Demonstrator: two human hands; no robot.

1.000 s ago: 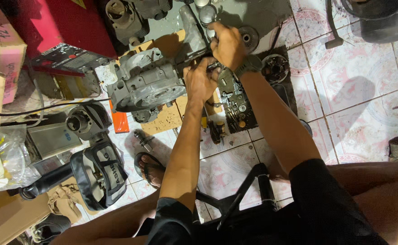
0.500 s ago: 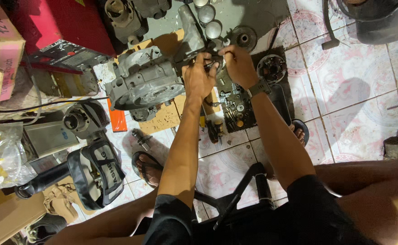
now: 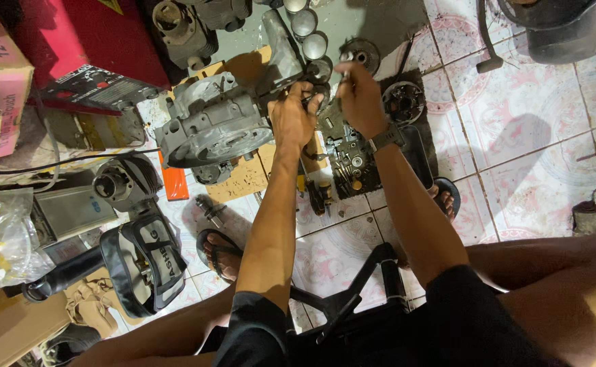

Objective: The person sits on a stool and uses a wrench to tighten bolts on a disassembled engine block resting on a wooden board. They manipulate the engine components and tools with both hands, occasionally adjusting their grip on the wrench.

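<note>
left hand (image 3: pixel 292 121): fingers closed around the edge of the grey engine casing (image 3: pixel 213 126), which rests on cardboard on the tiled floor (image 3: pixel 515 136). right hand (image 3: pixel 360 98): fingers pinching a small metal tool (image 3: pixel 343 73) just beside the casing.

The grey cast-metal engine case (image 3: pixel 213 126) lies on its side on a scrap of brown cardboard (image 3: pixel 243 180) over the tiled floor (image 3: pixel 515 149), its round bore facing me, its long arm reaching up and right. My left grip (image 3: pixel 292 119) closes around that arm's lower end. My right grip (image 3: pixel 359 95) pinches a slim metal tool (image 3: pixel 344 73), held upright just beside it, above the dark, greasy engine plate (image 3: pixel 352 160) lying flat on the floor.
</note>
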